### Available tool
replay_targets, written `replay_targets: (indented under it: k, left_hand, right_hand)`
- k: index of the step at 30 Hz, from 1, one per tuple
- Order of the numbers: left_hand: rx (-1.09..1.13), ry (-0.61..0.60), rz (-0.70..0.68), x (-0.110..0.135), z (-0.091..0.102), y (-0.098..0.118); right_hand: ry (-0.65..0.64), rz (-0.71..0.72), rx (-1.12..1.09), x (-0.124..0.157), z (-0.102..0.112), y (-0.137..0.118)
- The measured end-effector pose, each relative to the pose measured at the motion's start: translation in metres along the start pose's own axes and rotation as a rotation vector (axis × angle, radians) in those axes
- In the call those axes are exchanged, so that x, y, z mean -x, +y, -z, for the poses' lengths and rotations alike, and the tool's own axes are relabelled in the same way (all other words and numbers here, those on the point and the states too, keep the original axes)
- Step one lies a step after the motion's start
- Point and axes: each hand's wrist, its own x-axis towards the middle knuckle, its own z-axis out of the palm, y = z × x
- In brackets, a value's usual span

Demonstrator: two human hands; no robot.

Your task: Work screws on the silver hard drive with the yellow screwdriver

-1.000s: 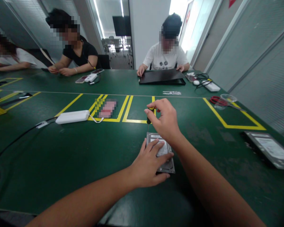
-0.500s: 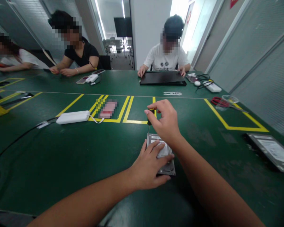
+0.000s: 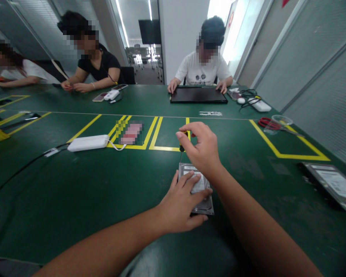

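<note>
A silver hard drive [image 3: 203, 209] with a white label lies flat on the green table in front of me. Across its top rests my left hand [image 3: 182, 200], open, the fingers spread and the thumb by the near edge. My right hand [image 3: 200, 148] is closed around the handle of a small black and yellow screwdriver [image 3: 182, 147]. That screwdriver stands nearly upright, its thin shaft reaching down to the drive's far left corner. Whether the tip sits in a screw is too small to tell.
A second hard drive [image 3: 333, 184] lies at right. Red-handled scissors [image 3: 269, 123] and a clear plastic cup [image 3: 281, 122] are beyond it. A white power bank [image 3: 88, 142] is cabled to a phone [image 3: 132, 133]. Opposite, a person handles a black flat panel [image 3: 198, 95]; others sit left.
Across the table, the person's black panel has settled lower and flatter. My right hand and the screwdriver have barely shifted; my left hand stays on the hard drive.
</note>
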Motion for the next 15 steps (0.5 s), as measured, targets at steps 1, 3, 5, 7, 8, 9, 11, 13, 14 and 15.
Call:
replay_targets:
  k: [1,3,5,7,8,9,11,13,14,15]
  left_hand:
    - [-0.003,0.001,0.002,0.0,-0.0002,0.0001]
    - [-0.005,0.004,0.003,0.0002,-0.0006,0.0004]
    - [-0.003,0.009,0.001,0.0004,-0.001,0.0004]
    - [-0.002,0.012,-0.002,0.0007,-0.0014,0.0004]
    - [-0.003,0.013,-0.002,0.0008,-0.0014,0.0003]
    - [-0.005,0.014,-0.003,0.0009,-0.0013,0.0003]
    - [-0.007,0.016,-0.004,0.001,-0.0009,0.0005]
    - [-0.009,0.015,-0.003,0.0011,-0.0006,0.0008]
    - [-0.011,0.014,-0.002,0.0012,-0.0005,0.001]
    - [-0.013,0.014,0.001,0.0013,-0.0005,0.0013]
  right_hand:
    - [0.002,-0.003,-0.006,0.0002,0.0,0.0001]
    - [0.011,-0.01,-0.003,0.0005,-0.0002,0.0002]
    - [0.02,-0.012,0.018,0.0008,-0.0005,0.0002]
    - [0.035,-0.007,0.027,0.0011,-0.0008,0.0001]
    - [0.044,-0.005,0.027,0.0012,-0.0009,0.0001]
    - [0.048,-0.002,0.028,0.0013,-0.0008,0.0]
    - [0.042,0.002,0.037,0.0012,-0.0003,-0.0004]
    - [0.03,0.001,0.052,0.0008,0.0006,-0.0011]
    - [0.025,0.002,0.052,0.0003,0.0012,-0.0016]
    - [0.019,0.005,0.043,-0.0002,0.0019,-0.002]
